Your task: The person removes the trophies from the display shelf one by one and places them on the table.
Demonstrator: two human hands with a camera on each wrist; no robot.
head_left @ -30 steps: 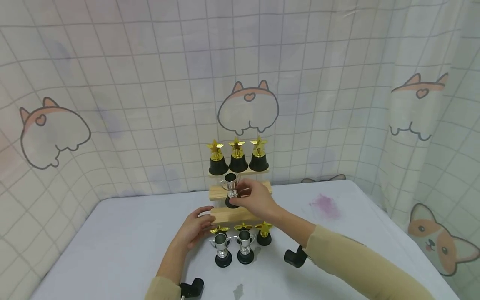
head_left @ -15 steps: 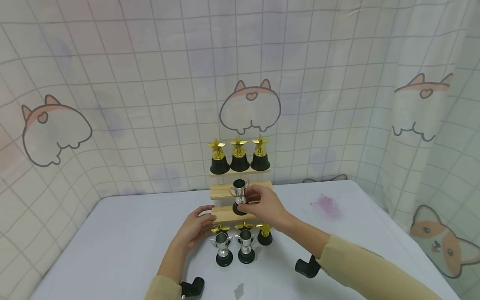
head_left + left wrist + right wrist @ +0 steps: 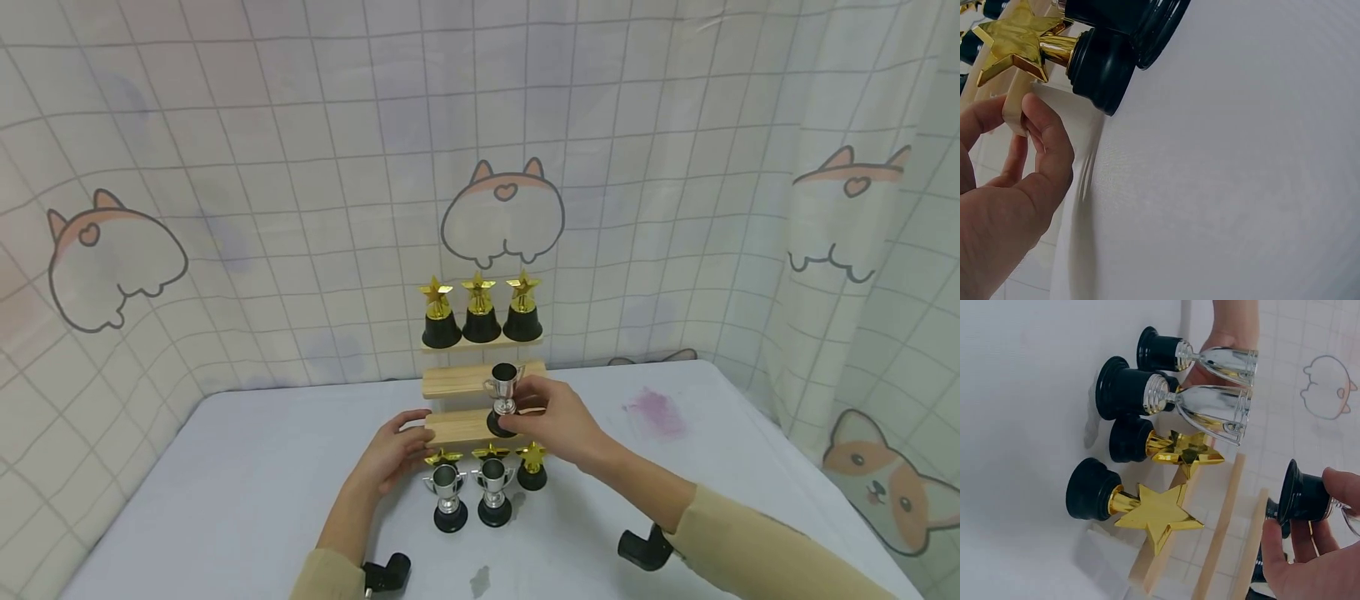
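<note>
My right hand (image 3: 558,417) holds a small silver trophy cup (image 3: 504,383) upright by its black base, over the right part of the stand's lowest wooden step (image 3: 456,427). In the right wrist view, thumb and fingers are around that black base (image 3: 1309,497). At the stand's left end, my left hand (image 3: 397,450) pinches the end of a wooden board (image 3: 1014,115) between thumb and fingers, as the left wrist view shows. Two more silver trophy cups (image 3: 493,493) stand in front of the stand. Behind them are gold star trophies (image 3: 532,467), partly hidden by the cups.
Three gold star trophies with black bases (image 3: 481,312) stand in a row on the top step. The middle step (image 3: 453,382) lies below them. A white cloth covers the table (image 3: 285,483); a patterned curtain (image 3: 322,208) hangs behind.
My right hand has carried the silver trophy cup rightward and lower, from before the middle step to the right part of the lowest step. My left hand keeps its place.
</note>
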